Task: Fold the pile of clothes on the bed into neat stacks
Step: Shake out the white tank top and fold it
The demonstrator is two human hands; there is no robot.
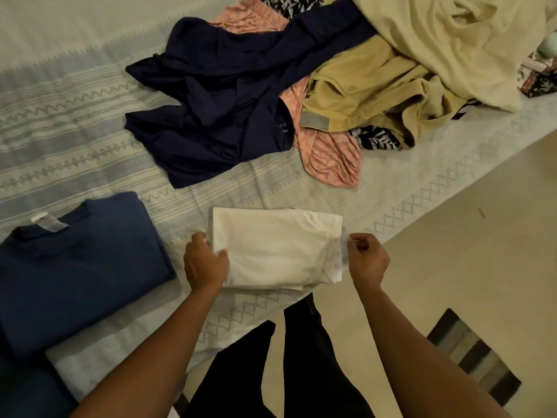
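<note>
The bed [75, 86], under a pale woven spread with zigzag and diamond bands, fills the view beyond and to the left of the hands. The unfolded clothes lie on it well beyond both hands. Far beyond the right hand lies a large crumpled cream cloth [452, 40], with a khaki garment [367, 95] just in front of it. A rumpled navy garment [217, 110] spreads out straight beyond the left hand. To the left of the left hand sits a folded blue T-shirt [81, 267], neck tag up, apart from the pile.

The folded white T-shirt [277, 248] lies flat between the two hands at the near edge of the bed. A pink patterned garment [331, 164] shows beyond it, partly under the navy and khaki pieces. A striped rug [473, 357] lies on the floor to the right of the right forearm. A black-and-white leaf-print piece [376, 138] peeks out below the khaki.

The left hand [205, 262] grasps the white shirt's left edge, thumb on top. The right hand [369, 262] has its fingers curled and pinches the shirt's right edge, which is blurred there.
</note>
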